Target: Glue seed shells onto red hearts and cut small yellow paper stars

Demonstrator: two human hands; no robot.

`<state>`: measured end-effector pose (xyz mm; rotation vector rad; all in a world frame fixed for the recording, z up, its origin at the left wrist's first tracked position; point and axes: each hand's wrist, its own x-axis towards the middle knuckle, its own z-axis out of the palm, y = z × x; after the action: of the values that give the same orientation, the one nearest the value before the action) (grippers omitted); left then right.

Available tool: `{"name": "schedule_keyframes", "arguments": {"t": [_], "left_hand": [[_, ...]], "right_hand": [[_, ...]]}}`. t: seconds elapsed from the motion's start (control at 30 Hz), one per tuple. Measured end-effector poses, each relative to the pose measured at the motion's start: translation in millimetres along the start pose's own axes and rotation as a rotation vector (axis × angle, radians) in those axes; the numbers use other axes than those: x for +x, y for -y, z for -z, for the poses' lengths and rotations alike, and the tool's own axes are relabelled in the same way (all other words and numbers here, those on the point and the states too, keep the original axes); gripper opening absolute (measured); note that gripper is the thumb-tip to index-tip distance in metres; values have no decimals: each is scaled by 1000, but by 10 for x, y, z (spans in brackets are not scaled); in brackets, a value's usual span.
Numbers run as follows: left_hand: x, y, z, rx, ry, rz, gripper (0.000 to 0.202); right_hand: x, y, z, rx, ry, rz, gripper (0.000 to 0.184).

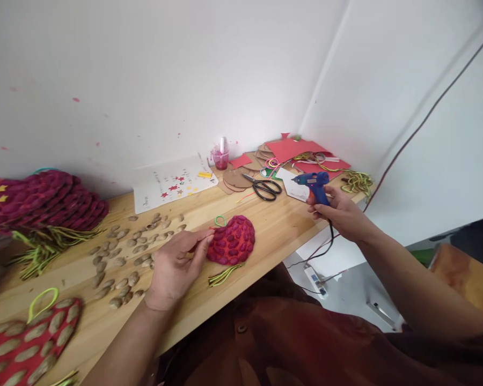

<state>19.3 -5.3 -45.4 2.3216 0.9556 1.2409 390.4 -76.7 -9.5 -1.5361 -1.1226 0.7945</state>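
My left hand (181, 265) is closed in a pinch at the left edge of a round red ornament (231, 241) covered with painted peanut shells. A tiny reddish bit shows at the fingertips, too small to name. The ornament lies on the wooden table, with a green loop (220, 221) at its top and a green string tassel (225, 275) below. Held above the right part of the table, a blue hot glue gun (313, 183) is in my right hand (340, 212), its nozzle pointing left. Its black cord hangs down past the table edge.
Peanut shells (121, 261) are scattered left of my left hand. Finished ornaments (44, 201) are stacked at far left, an unpainted one (32, 338) nearer. Behind lie a sheet with star stickers (153, 185), a paint cup (220, 158), scissors (263, 188), red sheets (298, 149) and strings (357, 182).
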Motion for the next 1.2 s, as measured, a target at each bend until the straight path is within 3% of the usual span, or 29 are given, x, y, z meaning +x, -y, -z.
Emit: {"name": "schedule_keyframes", "arguments": {"t": [0.2, 0.37, 0.6, 0.9, 1.2], "left_hand": [[-20, 39, 8, 32, -12, -15, 17], [-15, 27, 15, 59, -4, -43, 19], [-5, 18, -7, 49, -11, -56, 19], [10, 12, -7, 44, 1, -75, 17], [3, 37, -16, 37, -1, -79, 17]], "right_hand": [[98, -44, 145, -166, -10, 62, 43], [205, -81, 329, -493, -62, 132, 59], [268, -255, 414, -830, -60, 230, 57], [331, -333, 510, -979, 11, 250, 55], [369, -282, 558, -988, 82, 278, 51]]}}
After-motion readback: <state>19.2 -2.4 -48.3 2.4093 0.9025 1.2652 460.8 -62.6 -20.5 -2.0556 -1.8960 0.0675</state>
